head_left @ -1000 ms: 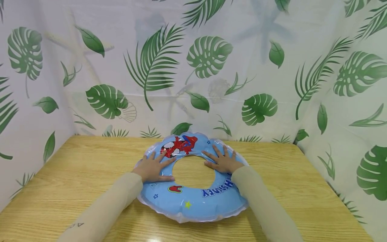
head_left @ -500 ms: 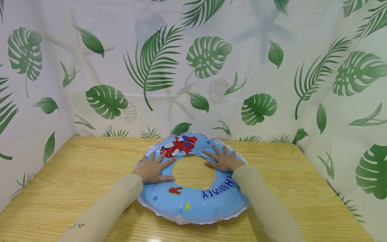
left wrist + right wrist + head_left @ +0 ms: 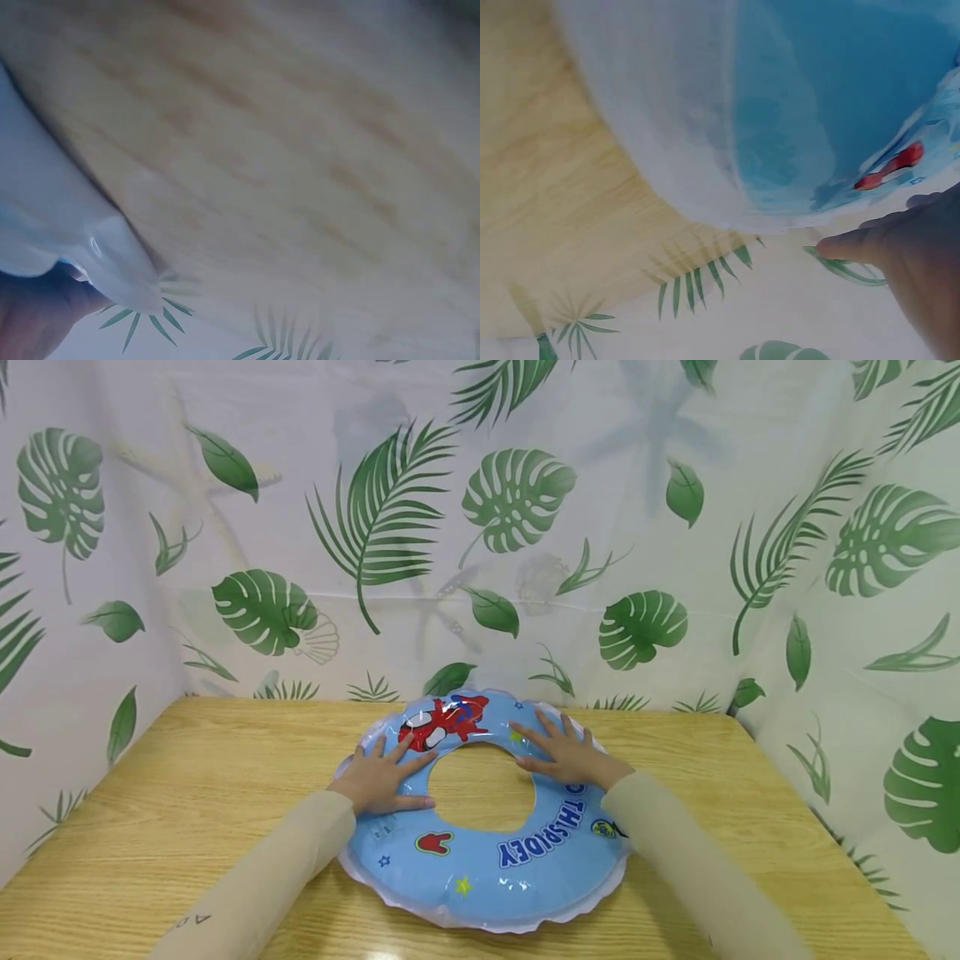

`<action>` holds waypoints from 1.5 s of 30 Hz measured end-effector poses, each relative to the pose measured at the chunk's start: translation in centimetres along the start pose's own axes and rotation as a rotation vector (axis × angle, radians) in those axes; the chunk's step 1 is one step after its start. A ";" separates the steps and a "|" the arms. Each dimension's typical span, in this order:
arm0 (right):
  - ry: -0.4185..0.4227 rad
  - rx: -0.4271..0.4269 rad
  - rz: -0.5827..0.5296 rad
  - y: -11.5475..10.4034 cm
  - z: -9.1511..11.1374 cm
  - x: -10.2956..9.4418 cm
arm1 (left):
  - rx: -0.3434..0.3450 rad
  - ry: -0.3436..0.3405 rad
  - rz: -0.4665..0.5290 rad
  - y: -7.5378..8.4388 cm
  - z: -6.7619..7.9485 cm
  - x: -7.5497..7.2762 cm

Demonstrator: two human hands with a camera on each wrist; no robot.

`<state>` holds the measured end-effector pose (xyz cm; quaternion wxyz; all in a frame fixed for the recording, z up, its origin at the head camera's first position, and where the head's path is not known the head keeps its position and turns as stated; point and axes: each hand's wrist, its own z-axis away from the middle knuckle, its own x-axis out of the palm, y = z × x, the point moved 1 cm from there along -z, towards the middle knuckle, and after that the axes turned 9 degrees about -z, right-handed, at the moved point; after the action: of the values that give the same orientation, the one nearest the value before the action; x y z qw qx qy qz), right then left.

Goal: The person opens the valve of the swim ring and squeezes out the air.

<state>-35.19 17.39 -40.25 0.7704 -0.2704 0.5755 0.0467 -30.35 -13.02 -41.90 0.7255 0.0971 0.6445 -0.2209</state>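
Observation:
A blue inflatable swim ring [image 3: 480, 860] lies on the table, printed with a red cartoon figure, stars and blue lettering; its edge is pale and wavy. My left hand [image 3: 382, 777] rests on the ring's left side with fingers spread, thumb reaching the centre hole. Across from it, my right hand [image 3: 570, 756] lies over the upper right part, fingers also spread. In the left wrist view, the ring's pale edge [image 3: 52, 195] covers most of that hand. The right wrist view has the right hand [image 3: 922, 247] with extended fingers beside the ring's blue side [image 3: 817, 127].
The ring sits on a wood-grain table [image 3: 195, 810], whose bare surface also shows through the hole. A white curtain [image 3: 562, 635] printed with green leaves stands behind the table and along both sides.
My right hand has shifted a little to the right, uncovering more of the lettering and a star. The ring's near edge has spread slightly toward me. My left hand stays in place.

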 end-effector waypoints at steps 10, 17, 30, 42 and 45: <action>-0.035 -0.004 0.090 -0.2 3.4 1.4 | -0.007 -0.004 0.009 0.0 0.3 -0.3; -0.046 0.016 0.072 0.8 3.4 3.1 | -0.008 -0.011 -0.002 0.1 0.3 -0.4; -0.082 0.063 0.070 0.5 3.5 3.0 | 0.004 0.033 -0.038 0.2 0.3 -0.8; -0.100 0.081 0.070 0.5 3.5 3.0 | 0.006 0.073 0.080 0.5 2.4 -1.6; -0.105 0.079 0.066 0.2 3.7 2.9 | 0.019 0.076 0.074 0.6 2.8 -1.1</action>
<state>-31.14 18.58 -42.30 0.8075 -0.2180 0.5444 0.0635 -27.68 -13.41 -40.55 0.7071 0.1359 0.6656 -0.1963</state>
